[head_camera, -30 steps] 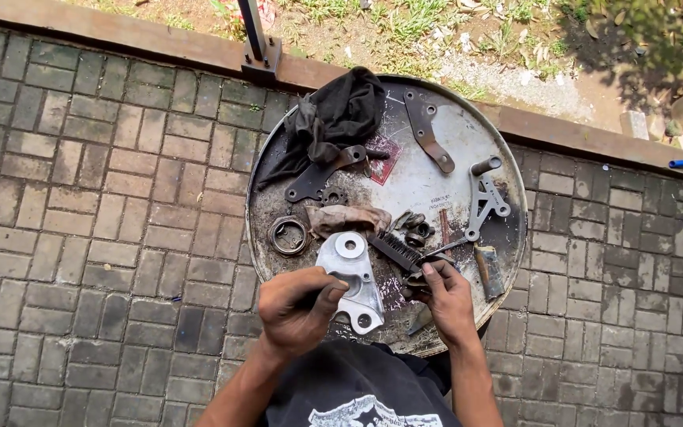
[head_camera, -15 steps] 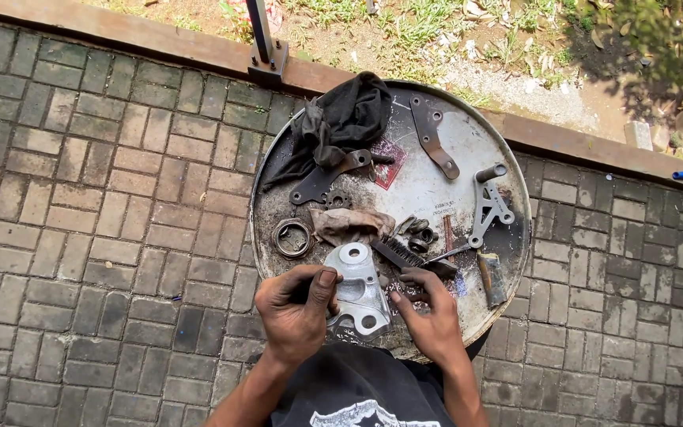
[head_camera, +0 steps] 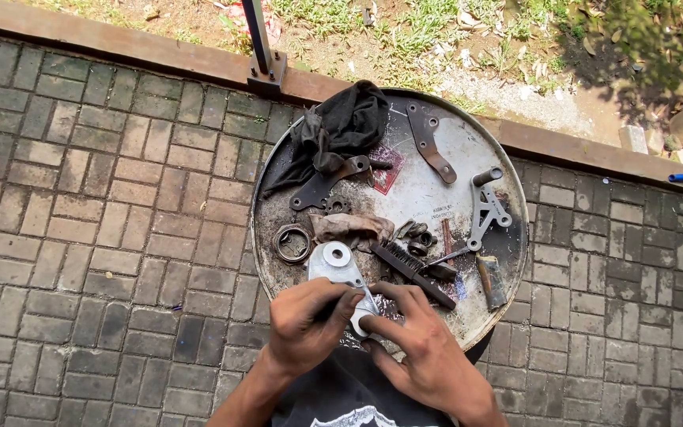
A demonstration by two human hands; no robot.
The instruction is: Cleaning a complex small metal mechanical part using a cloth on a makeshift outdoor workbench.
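Both hands grip the pale metal bracket [head_camera: 341,273] at the near edge of the round metal tray [head_camera: 468,134]. Left hand [head_camera: 306,320] is closed around its lower part, right hand [head_camera: 420,348] pinches the bottom end with fingertips. Judgement: keep it braced over the tray, firm two-point hold; brush [head_camera: 411,273] lies just beside it for cleaning.

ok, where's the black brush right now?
Head view: the brush lies on the round tray, just right of the silver bracket, beyond the right hand.
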